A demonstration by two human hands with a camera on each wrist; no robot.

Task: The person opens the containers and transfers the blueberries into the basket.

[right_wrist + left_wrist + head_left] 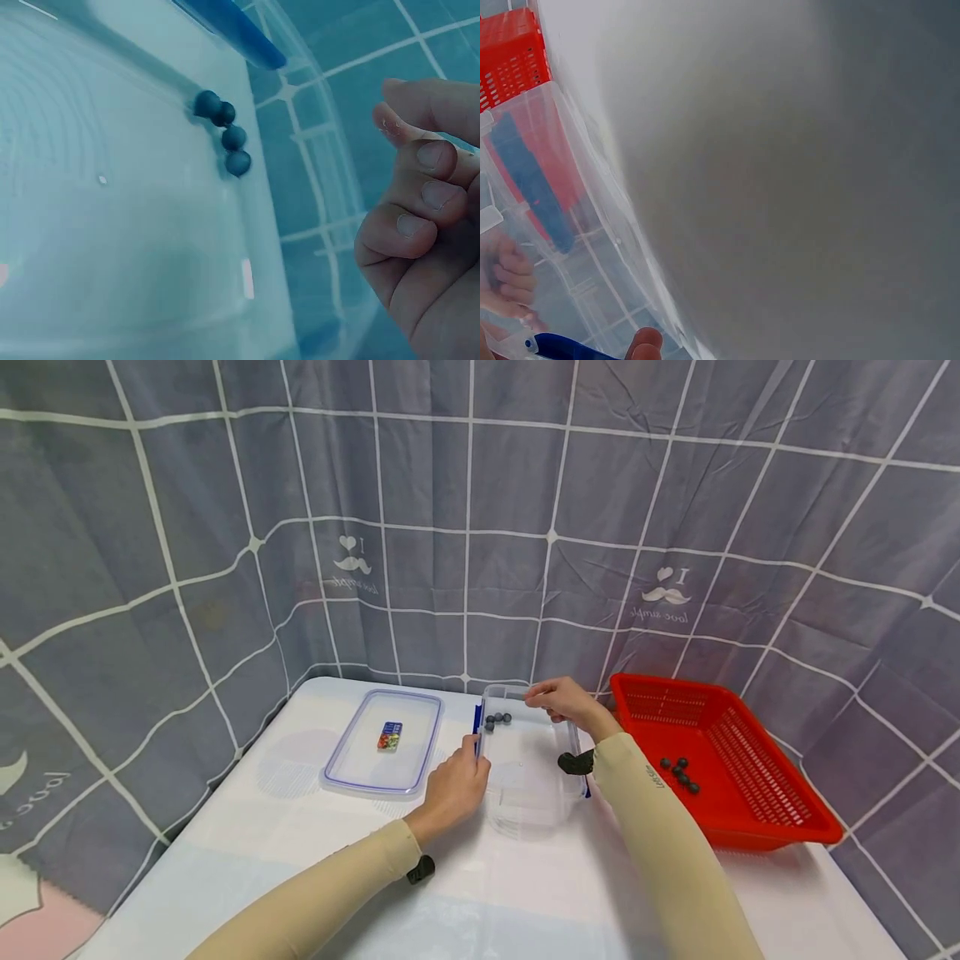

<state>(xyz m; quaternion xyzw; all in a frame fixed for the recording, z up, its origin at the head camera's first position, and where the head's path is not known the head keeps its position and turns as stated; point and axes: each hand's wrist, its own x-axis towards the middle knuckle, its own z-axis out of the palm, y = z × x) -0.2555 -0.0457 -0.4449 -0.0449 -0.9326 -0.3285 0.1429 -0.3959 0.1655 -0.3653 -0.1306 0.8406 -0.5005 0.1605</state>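
A clear plastic box [525, 777] with blue side clips stands on the table. Several small dark balls, like blueberries [498, 718], lie clustered at its far left corner; the right wrist view shows these berries [234, 138] closer. My left hand [456, 785] grips the box's left side by the blue clip [562, 346]; in the left wrist view only fingertips [646, 337] show at the bottom. Over the box's far right part hangs my right hand [566, 700]. Its fingers [409, 225] are curled, thumb close to the index finger, and nothing is visible between them.
At the right, a red perforated basket [727, 760] holds several more dark berries [681, 774]. The box's blue-edged lid [367, 727] lies flat at the left, bearing a small colourful card [389, 737]. A grey checked curtain [420, 568] hangs behind the table [480, 902].
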